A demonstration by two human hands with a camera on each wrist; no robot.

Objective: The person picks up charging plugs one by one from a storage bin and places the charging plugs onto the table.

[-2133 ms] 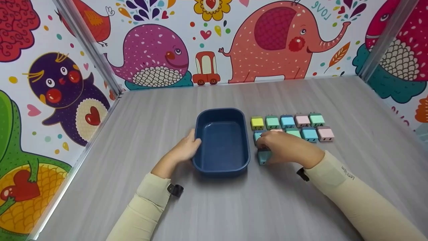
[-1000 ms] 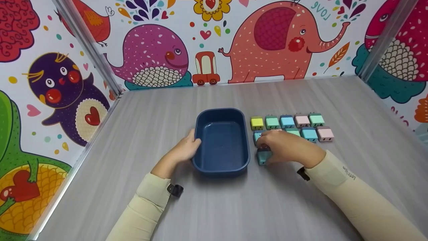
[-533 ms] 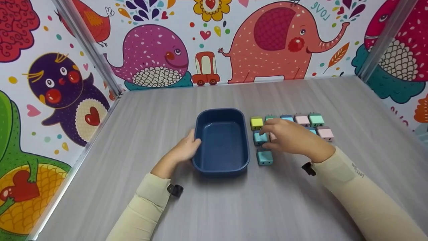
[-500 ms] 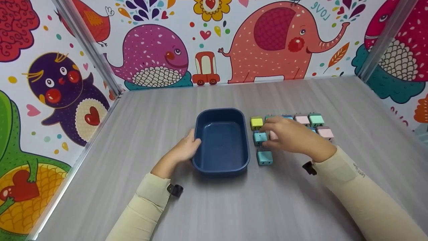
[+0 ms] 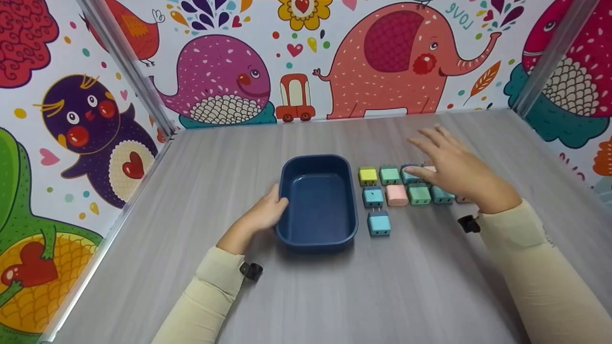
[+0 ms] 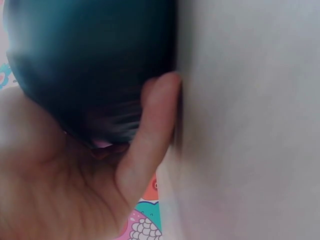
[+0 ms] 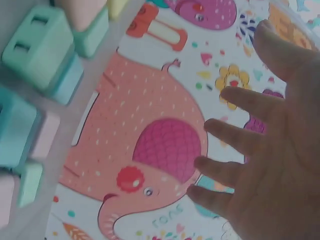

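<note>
A deep blue rectangular plastic bin [image 5: 315, 205] stands on the table with nothing in it. My left hand [image 5: 263, 210] grips its left side, thumb and fingers about the wall; the left wrist view shows the thumb [image 6: 152, 130] along the bin's dark outside. To the right lie several two-tone charger plugs in rows, among them a yellow plug [image 5: 367, 176], a pink plug [image 5: 396, 195] and a green plug [image 5: 419, 194]. One light-blue plug [image 5: 379, 224] sits alone in front. My right hand [image 5: 459, 172] hovers over the right-hand plugs, fingers spread, holding nothing, and hides some of them.
The grey wood-grain table [image 5: 306, 296] runs back to a wall panel [image 5: 315, 57] printed with cartoon animals. Metal corner posts [image 5: 129, 67] stand at both back corners. The bin lies close to the left column of plugs.
My right hand has come off the lone light-blue plug, passed over the rows and risen to the right, its fingers spreading. My left hand and the bin have stayed put.
</note>
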